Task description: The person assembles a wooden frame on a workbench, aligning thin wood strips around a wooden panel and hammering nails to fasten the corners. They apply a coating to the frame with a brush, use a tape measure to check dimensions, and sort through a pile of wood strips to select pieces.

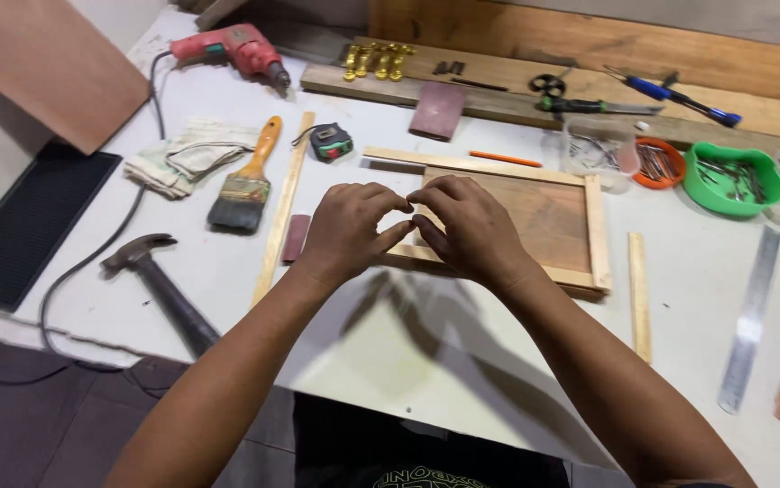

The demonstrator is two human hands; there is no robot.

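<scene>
Left hand [347,230]: fingertips curled, meeting the right's; what they pinch cannot be told
Right hand [469,226]: fingers bent over the near-left corner of the wooden frame [535,217]; frame flat on the table [363,352]
Risk: a small piece could slip from the pinch; frame unclamped, may shift
Hazard: hammer [159,280] near the table edge; drill [232,47] cord trails off it

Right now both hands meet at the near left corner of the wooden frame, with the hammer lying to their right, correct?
Not quite: in the head view the hammer lies to their left. Both hands, left and right, do meet at the wooden frame's near left corner.
</scene>
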